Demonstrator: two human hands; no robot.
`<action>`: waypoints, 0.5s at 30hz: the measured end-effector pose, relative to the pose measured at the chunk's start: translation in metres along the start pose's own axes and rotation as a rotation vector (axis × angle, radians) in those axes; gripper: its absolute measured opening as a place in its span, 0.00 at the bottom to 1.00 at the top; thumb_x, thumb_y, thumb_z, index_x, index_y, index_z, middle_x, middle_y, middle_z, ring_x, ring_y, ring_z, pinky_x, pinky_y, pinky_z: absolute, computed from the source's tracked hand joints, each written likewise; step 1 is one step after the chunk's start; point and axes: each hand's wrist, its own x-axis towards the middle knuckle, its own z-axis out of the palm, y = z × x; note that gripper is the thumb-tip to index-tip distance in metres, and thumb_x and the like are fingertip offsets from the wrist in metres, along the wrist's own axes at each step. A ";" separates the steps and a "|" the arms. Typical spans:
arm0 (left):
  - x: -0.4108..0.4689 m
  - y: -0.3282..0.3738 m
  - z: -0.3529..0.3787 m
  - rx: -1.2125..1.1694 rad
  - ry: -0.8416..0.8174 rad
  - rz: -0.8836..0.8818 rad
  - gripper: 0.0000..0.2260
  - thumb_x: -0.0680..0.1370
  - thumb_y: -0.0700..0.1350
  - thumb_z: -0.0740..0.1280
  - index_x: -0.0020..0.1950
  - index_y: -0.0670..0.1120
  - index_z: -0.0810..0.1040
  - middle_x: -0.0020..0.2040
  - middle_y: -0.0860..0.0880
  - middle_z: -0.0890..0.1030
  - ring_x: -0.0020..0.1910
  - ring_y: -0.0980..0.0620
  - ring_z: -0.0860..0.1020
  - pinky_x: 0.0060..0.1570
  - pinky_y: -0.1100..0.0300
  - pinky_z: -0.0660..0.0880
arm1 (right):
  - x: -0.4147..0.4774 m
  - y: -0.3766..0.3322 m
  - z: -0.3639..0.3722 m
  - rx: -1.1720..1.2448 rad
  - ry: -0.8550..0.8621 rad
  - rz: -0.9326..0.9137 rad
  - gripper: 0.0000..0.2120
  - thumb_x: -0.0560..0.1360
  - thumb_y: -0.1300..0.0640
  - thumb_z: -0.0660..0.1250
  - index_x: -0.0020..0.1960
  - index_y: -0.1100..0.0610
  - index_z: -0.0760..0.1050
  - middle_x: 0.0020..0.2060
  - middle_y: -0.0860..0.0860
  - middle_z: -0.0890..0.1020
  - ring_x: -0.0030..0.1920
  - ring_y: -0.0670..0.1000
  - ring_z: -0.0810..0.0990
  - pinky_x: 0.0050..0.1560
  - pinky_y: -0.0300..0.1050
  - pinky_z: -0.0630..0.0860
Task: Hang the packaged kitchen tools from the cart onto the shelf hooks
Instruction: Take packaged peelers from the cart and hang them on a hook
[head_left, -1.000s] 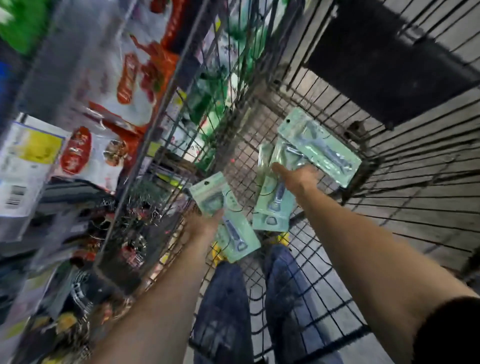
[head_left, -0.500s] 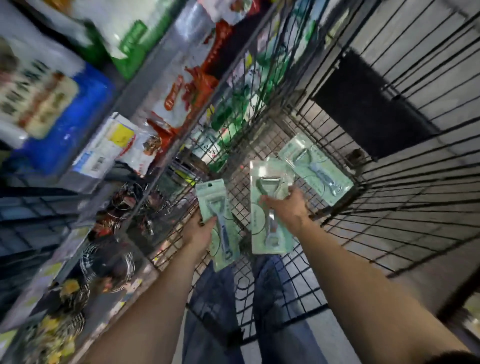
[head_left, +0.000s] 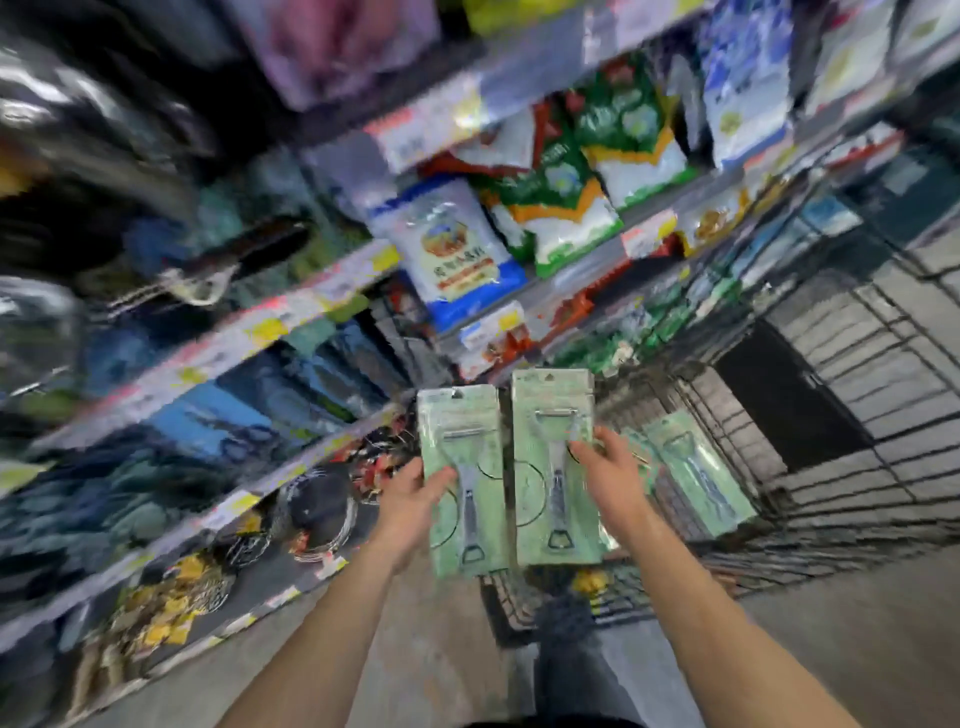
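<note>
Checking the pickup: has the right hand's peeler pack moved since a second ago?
Yes. The right hand has lifted its peeler pack away from the third pack lying in the cart, toward the shelves.

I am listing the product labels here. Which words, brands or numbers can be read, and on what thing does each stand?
No text can be read with certainty.
Left package, in the left hand: print blurred.
Right package, in the right hand: print blurred.
Blue and white bag: characters on its orange band, blurred.
Shelf price tags: too small, blurred.
</note>
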 end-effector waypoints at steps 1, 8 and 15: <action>-0.015 0.001 -0.020 -0.044 0.024 0.027 0.05 0.81 0.43 0.70 0.56 0.47 0.83 0.48 0.54 0.88 0.53 0.44 0.85 0.54 0.49 0.80 | -0.017 -0.008 0.015 -0.026 -0.027 -0.041 0.15 0.81 0.58 0.65 0.66 0.61 0.72 0.51 0.52 0.79 0.54 0.54 0.77 0.61 0.53 0.73; -0.143 -0.055 -0.174 -0.304 0.274 0.158 0.03 0.80 0.47 0.71 0.53 0.50 0.84 0.53 0.49 0.88 0.56 0.42 0.85 0.61 0.41 0.80 | -0.155 -0.017 0.142 -0.130 -0.278 -0.339 0.05 0.80 0.65 0.65 0.55 0.61 0.75 0.45 0.48 0.82 0.43 0.46 0.79 0.41 0.29 0.75; -0.308 -0.154 -0.326 -0.381 0.588 0.253 0.04 0.81 0.47 0.71 0.53 0.50 0.85 0.49 0.55 0.88 0.50 0.49 0.85 0.53 0.50 0.80 | -0.318 0.010 0.267 -0.218 -0.550 -0.457 0.05 0.79 0.58 0.67 0.54 0.54 0.78 0.51 0.51 0.86 0.53 0.52 0.84 0.57 0.54 0.79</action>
